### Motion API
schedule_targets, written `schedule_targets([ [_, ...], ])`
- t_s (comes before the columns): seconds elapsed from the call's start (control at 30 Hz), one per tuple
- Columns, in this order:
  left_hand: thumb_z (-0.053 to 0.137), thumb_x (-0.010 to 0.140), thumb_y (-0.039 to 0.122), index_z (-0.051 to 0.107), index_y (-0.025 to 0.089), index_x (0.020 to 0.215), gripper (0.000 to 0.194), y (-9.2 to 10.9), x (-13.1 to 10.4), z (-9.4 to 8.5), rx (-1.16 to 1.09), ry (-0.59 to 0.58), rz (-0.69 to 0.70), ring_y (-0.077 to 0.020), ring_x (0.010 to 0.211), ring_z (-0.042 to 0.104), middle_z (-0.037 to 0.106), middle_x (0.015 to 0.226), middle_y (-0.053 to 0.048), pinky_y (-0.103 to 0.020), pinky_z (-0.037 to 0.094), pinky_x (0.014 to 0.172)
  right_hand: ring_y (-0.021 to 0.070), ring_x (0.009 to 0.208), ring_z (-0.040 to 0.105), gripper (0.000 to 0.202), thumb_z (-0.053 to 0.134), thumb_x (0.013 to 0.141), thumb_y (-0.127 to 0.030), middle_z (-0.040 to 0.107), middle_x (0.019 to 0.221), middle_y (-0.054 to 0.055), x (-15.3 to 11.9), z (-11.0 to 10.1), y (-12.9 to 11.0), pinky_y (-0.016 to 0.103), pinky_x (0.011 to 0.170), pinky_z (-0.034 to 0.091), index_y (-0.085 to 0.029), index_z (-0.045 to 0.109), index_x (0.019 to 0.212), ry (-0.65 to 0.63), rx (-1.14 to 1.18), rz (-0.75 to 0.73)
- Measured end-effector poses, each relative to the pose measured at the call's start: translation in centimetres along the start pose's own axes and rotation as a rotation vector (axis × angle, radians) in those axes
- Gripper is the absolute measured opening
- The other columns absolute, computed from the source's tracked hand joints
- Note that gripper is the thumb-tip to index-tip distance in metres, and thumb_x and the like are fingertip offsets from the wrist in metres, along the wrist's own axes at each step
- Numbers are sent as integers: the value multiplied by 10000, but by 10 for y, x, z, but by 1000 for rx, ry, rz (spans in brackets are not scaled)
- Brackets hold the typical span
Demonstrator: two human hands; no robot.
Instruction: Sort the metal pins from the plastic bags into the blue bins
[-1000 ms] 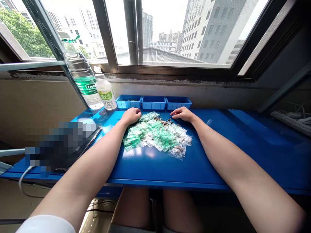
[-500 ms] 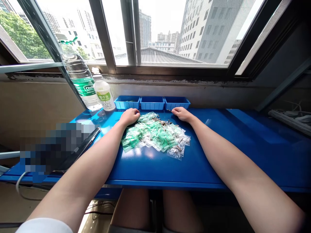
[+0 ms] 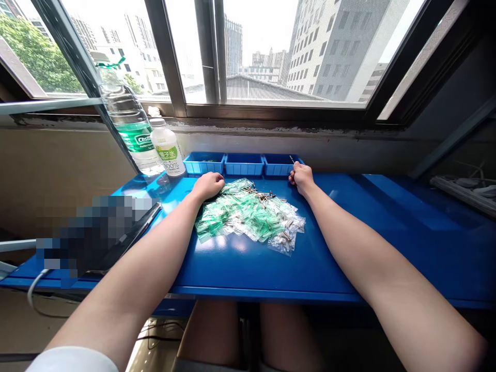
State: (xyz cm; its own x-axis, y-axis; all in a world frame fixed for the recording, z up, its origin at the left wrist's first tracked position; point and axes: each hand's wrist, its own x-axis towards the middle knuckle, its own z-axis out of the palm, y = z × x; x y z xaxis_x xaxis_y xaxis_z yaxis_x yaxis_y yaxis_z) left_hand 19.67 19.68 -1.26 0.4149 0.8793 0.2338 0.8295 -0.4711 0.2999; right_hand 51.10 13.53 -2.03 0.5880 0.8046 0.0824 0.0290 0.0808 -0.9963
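My right hand (image 3: 301, 177) is closed on a small thin metal piece (image 3: 292, 159), which sticks up from the fingertips in front of the right blue bin (image 3: 277, 169). My left hand (image 3: 209, 186) rests with curled fingers at the upper left edge of a pile of small green and clear plastic bags (image 3: 248, 214); what its fingers hold, if anything, is hidden. Loose dark and shiny metal pieces (image 3: 267, 196) lie on the back of the pile. The middle blue bin (image 3: 244, 169) and left blue bin (image 3: 204, 167) stand beside the right one.
A large water bottle (image 3: 135, 137) and a smaller white bottle (image 3: 168, 150) stand at the back left of the blue table (image 3: 271, 274). A blurred dark object (image 3: 112, 243) lies by my left forearm. Power strips (image 3: 465, 188) are at the far right.
My right hand has moved a little right and turned upward with the thin metal piece, which now points up before the right bin. My left hand has barely moved.
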Motion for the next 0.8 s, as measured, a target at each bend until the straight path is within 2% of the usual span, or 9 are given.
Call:
schedule_targets([
  [0.17,435,773,353,714,225,965,362,-1,1,1,7,1,1,-244,963,627,699,1049,-60,-311,491,827,61,317,410,356,493,924,-441,421,420,-74,2,0,0,160,275,266,-202,425,668,78,23,29],
  [0.4,429,780,354,710,216,978,370,-1,0,0,6,-5,0,-244,959,624,696,1051,-70,-310,491,820,73,325,400,421,502,879,-550,428,420,-50,4,-1,3,187,288,251,-195,479,653,19,-23,12],
  [0.5,434,781,352,712,215,977,367,0,0,-1,1,-5,-1,-245,959,624,695,1051,-72,-312,492,830,80,361,400,420,565,828,-555,428,422,-44,1,-1,5,202,333,283,-193,497,625,-44,-102,-48],
  [0.57,438,781,349,713,217,980,364,0,-1,-1,1,-5,-4,-243,968,623,694,1056,-71,-307,490,841,81,415,418,380,662,747,-516,474,461,-33,-4,-1,5,212,399,340,-181,543,615,-140,-185,-140],
  [0.67,440,783,349,714,219,985,364,1,-1,-1,4,-2,-6,-242,982,623,691,1069,-71,-306,487,852,100,540,496,265,778,592,-380,597,589,-6,-12,0,2,234,538,425,-158,670,689,-426,-288,-238],
  [0.73,440,783,346,716,219,982,364,1,-1,-1,6,-4,-4,-246,982,624,692,1070,-71,-310,487,852,126,610,547,256,786,543,-305,653,655,14,-16,2,-2,251,606,452,-157,727,743,-610,-328,-228],
  [0.8,439,782,342,720,219,978,364,1,0,-1,9,-10,0,-248,980,626,697,1065,-70,-311,488,849,146,654,579,220,764,544,-258,683,686,30,-20,3,-7,263,645,465,-162,753,743,-708,-357,-195],
])
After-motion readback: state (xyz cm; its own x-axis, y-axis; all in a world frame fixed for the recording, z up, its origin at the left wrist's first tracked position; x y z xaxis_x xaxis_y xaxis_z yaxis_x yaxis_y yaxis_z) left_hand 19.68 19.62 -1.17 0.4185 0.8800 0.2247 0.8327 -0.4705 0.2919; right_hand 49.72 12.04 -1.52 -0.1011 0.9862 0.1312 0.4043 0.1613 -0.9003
